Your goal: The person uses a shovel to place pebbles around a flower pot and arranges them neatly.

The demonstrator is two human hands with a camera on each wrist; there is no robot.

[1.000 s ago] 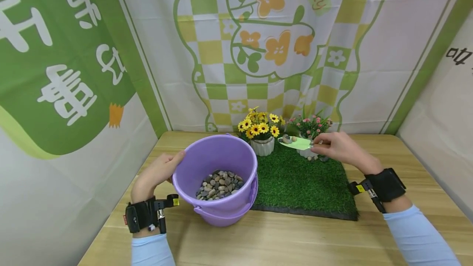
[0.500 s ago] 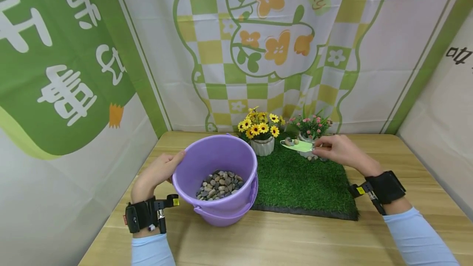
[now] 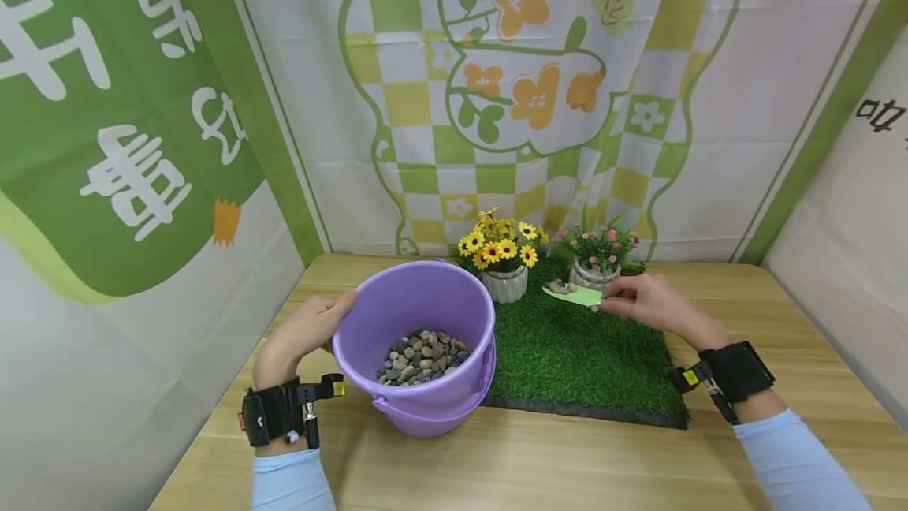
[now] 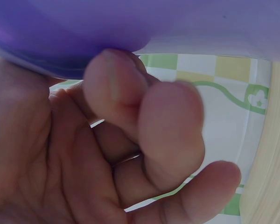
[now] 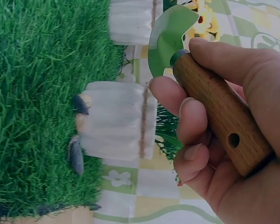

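Note:
My left hand (image 3: 305, 328) grips the rim of a purple bucket (image 3: 397, 302), which leans slightly towards me. Pebbles (image 3: 423, 355) cover the bucket's bottom. In the left wrist view, curled fingers (image 4: 170, 133) lie under the purple wall. My right hand (image 3: 654, 306) holds a small garden trowel (image 3: 585, 296) with a light green blade, which points left and carries several pebbles (image 3: 560, 287). The right wrist view shows the fingers around its wooden handle (image 5: 219, 112). Just behind the trowel stands a white pot of pink flowers (image 3: 599, 247), with a few stones (image 5: 76, 158) at its base.
A white pot of yellow flowers (image 3: 505, 284) stands left of the pink one, on an artificial grass mat (image 3: 582, 369). The mat lies on a wooden table (image 3: 553, 460). A printed curtain (image 3: 411, 132) hangs behind, and fabric walls enclose both sides.
The right hand has lowered the trowel and brought it slightly towards me, away from the pink flower pot, pebbles still on the blade. The left hand and bucket stay in place.

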